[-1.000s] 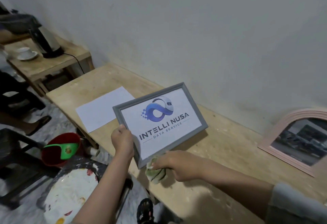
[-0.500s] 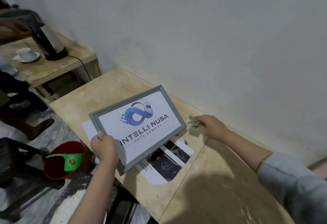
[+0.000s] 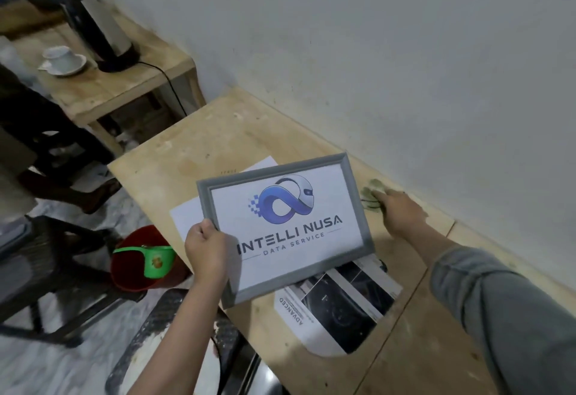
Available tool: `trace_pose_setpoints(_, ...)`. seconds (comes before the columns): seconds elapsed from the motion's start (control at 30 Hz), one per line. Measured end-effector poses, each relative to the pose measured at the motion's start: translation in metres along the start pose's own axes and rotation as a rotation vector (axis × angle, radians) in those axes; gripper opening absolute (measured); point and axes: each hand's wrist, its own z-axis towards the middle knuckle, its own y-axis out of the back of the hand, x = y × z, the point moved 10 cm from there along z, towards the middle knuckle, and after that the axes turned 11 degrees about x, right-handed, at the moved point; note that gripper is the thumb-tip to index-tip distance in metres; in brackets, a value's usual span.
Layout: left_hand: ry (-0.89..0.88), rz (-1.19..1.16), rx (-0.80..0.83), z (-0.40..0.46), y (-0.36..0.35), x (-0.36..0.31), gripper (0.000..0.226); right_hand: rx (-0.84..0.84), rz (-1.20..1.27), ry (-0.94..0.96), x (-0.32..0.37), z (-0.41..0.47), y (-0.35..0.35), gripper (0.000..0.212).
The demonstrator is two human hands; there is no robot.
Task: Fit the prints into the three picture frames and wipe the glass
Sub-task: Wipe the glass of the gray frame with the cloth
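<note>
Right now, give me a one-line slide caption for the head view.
Left hand holds the grey frame above the table while right hand rests on the cloth.

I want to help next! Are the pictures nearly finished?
One looks done: the grey frame already shows its logo print, held by the left hand. The right hand rests on the cloth on the table. Left: a dark print and a white sheet lie loose; no other frames in view.
</note>
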Motion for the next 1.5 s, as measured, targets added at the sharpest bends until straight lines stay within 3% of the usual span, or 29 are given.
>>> trace_pose_setpoints(0.07, -0.009, 0.013, 0.010, 0.002, -0.002, -0.005, 0.040, 0.124, 0.026, -0.010, 0.001, 0.004, -0.019, 0.059)
trace_pose_setpoints(0.2, -0.007, 0.011, 0.045, 0.004, -0.010, -0.014, 0.041, 0.190, 0.273, 0.041, 0.004, -0.004, -0.010, 0.067)
trace_pose_setpoints(0.4, -0.033, -0.039, 0.138, 0.002, -0.042, -0.035, 0.036, -0.192, 0.837, -0.066, -0.012, -0.067, 0.065, 0.039)
trace_pose_setpoints(0.5, -0.069, -0.056, 0.220, -0.014, -0.074, -0.056, 0.035, -0.299, 0.985, -0.134, -0.025, -0.110, 0.085, 0.037)
trace_pose_setpoints(0.83, -0.229, -0.115, 0.622, -0.135, -0.226, -0.116, 0.037, -0.589, 0.969, -0.413, -0.148, -0.280, 0.103, 0.013)
trace_pose_setpoints(1.0, -0.258, -0.083, 0.805, -0.200, -0.297, -0.118, 0.032, -0.668, 0.923, -0.559, -0.212, -0.351, 0.092, 0.025)
trace_pose_setpoints(1.13, -0.280, -0.006, 0.894, -0.229, -0.339, -0.115, 0.033, -0.681, 1.035, -0.639, -0.244, -0.378, 0.075, 0.037)
trace_pose_setpoints(1.33, -0.296, 0.056, 0.951, -0.238, -0.380, -0.116, 0.039, -0.605, 1.143, -0.712, -0.272, -0.378, 0.043, 0.055)
trace_pose_setpoints(1.5, -0.247, 0.082, 0.998, -0.235, -0.403, -0.111, 0.029, -0.588, 1.161, -0.727, -0.281, -0.364, 0.036, 0.059)
